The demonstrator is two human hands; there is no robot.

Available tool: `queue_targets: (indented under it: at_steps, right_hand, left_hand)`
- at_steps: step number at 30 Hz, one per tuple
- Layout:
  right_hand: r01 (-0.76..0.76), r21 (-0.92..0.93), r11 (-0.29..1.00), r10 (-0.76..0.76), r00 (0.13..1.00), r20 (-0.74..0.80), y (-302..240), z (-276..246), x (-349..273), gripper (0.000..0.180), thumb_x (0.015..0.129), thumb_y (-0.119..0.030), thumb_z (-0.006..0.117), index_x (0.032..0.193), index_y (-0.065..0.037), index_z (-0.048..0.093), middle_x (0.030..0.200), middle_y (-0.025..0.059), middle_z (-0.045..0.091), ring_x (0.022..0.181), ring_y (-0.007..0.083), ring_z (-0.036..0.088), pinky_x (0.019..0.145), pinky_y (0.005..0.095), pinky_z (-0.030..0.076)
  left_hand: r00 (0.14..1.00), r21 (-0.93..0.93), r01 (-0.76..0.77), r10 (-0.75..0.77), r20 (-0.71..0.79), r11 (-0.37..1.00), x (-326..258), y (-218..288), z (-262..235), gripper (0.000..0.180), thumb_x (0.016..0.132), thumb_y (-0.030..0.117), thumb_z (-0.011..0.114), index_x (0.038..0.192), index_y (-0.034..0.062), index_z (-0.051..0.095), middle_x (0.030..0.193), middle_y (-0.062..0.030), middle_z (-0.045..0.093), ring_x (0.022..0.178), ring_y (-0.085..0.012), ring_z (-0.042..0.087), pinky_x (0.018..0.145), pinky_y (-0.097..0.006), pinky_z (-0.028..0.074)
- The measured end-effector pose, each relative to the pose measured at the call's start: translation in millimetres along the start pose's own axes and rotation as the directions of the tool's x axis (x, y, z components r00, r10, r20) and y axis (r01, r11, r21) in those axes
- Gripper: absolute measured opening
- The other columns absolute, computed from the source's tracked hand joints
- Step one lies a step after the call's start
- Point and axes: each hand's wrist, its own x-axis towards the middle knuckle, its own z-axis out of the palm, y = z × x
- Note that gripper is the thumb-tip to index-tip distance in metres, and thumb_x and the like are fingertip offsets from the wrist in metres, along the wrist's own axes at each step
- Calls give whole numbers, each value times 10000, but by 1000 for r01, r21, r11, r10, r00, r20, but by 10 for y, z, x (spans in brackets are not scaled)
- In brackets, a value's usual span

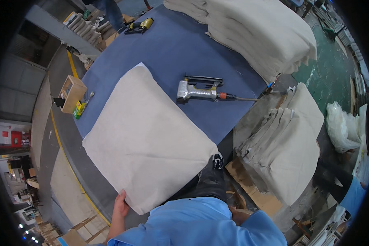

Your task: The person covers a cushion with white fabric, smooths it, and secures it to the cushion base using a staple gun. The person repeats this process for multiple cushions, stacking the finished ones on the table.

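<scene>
A cream fabric-covered panel [143, 135], roughly square with rounded corners, lies tilted across the near part of the blue-topped table [168, 49] and overhangs its front edge. My left hand [121, 203] grips the panel's near left edge, thumb on top, its other fingers mostly hidden. By my right side, my right hand [236, 215] is low against my body, away from the panel; its fingers are hidden. Just beyond the panel, a silver air staple gun [197, 90] rests on its side, joined to a hose [247, 99].
A tall stack of cream pieces [258, 33] covers the table's far right. Another stack [289, 156] stands to my right. A yellow-and-black staple gun [139, 26] lies at the far edge. On the left are a wooden box [74, 93] and small green-yellow box [78, 110]. Co-workers' legs and sleeve show.
</scene>
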Motion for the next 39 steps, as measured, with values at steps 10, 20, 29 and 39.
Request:
queue_targets:
  at_steps: [10,20,29,39]
  right_hand:
    - [27,-111,994,-36,996,-82,-1038,-327,154,336,985,-320,606,1103,-49,767,1048,199,769,994,350,745,865,463,584]
    - [55,-250,967,-72,996,-59,-1898,-1039,370,344,1000,-320,598,1123,-43,762,1036,200,770,987,322,754,858,447,587]
    - [132,-513,848,-308,911,-275,-2091,-2037,-524,352,1014,-320,590,1141,-38,758,1026,201,771,981,296,762,852,432,590]
    - [684,-237,690,-629,405,-663,-3721,-2222,-668,304,1055,-232,598,1226,8,673,1076,225,691,985,312,685,878,403,525]
  left_hand:
    - [985,223,152,-165,42,963,271,152,-403,610,946,330,811,1430,75,541,1281,-40,695,1050,-183,688,794,-329,549]
    - [990,146,130,-120,-75,981,154,129,-270,568,970,291,776,1425,31,556,1269,-69,693,1097,-180,655,865,-328,519]
    - [957,49,46,-30,-287,998,70,-129,7,422,1013,148,702,1373,-40,587,1269,-122,713,1132,-225,684,1001,-370,539]
    - [971,99,60,-35,-235,993,110,-82,-94,383,1019,139,685,1355,-32,618,1222,-100,734,1100,-200,689,995,-348,530]
